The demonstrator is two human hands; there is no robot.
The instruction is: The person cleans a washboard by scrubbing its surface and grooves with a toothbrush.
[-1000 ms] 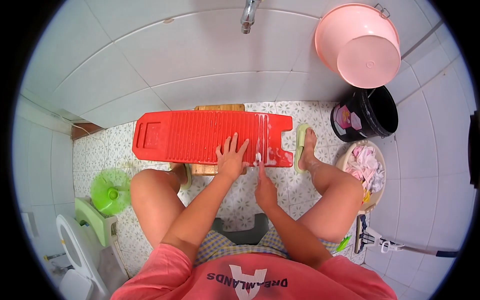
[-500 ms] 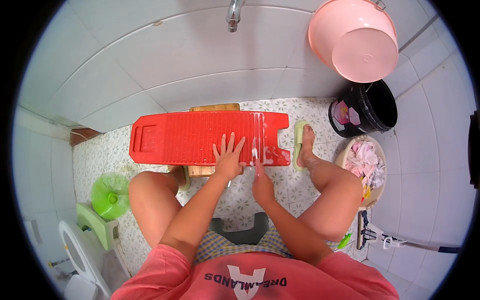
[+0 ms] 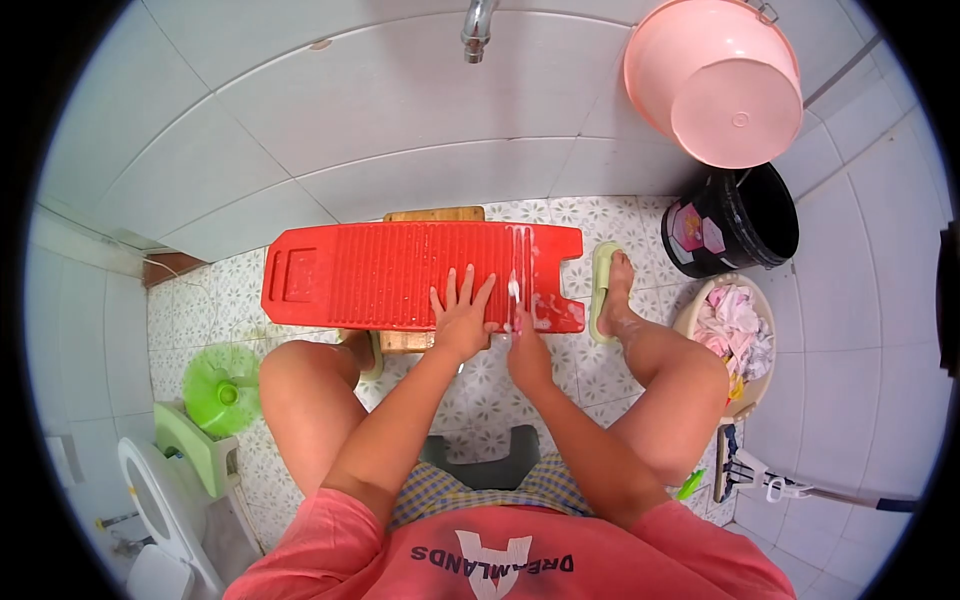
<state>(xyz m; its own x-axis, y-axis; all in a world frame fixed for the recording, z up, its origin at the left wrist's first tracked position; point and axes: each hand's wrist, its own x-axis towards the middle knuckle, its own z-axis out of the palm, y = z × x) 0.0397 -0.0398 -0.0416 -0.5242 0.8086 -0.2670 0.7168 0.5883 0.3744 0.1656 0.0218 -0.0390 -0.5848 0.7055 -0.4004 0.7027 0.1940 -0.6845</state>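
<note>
A red plastic washboard point(image 3: 375, 275) lies crosswise before me, resting on a wooden stool point(image 3: 405, 342) that shows at both long edges. My left hand point(image 3: 463, 322) presses flat on its ridges with the fingers spread. Just to the right, my right hand point(image 3: 528, 355) is closed around the pinkish handle of what looks like a toothbrush point(image 3: 515, 290). Its white head touches a groove near the notched end. White suds point(image 3: 548, 310) streak that end of the board.
A pink basin point(image 3: 735, 110) hangs at the upper right above a black bucket point(image 3: 780, 215). Clothes fill a beige tub point(image 3: 688, 318) beside my right leg. A metal tap point(image 3: 477, 40) juts from the wall; a green bowl-like object point(image 3: 225, 393) and a toilet point(image 3: 165, 490) are at left.
My right hand and the toothbrush have slid a little along the groove, away from my body. My left hand stays in place on the washboard. The whole view has shifted slightly.
</note>
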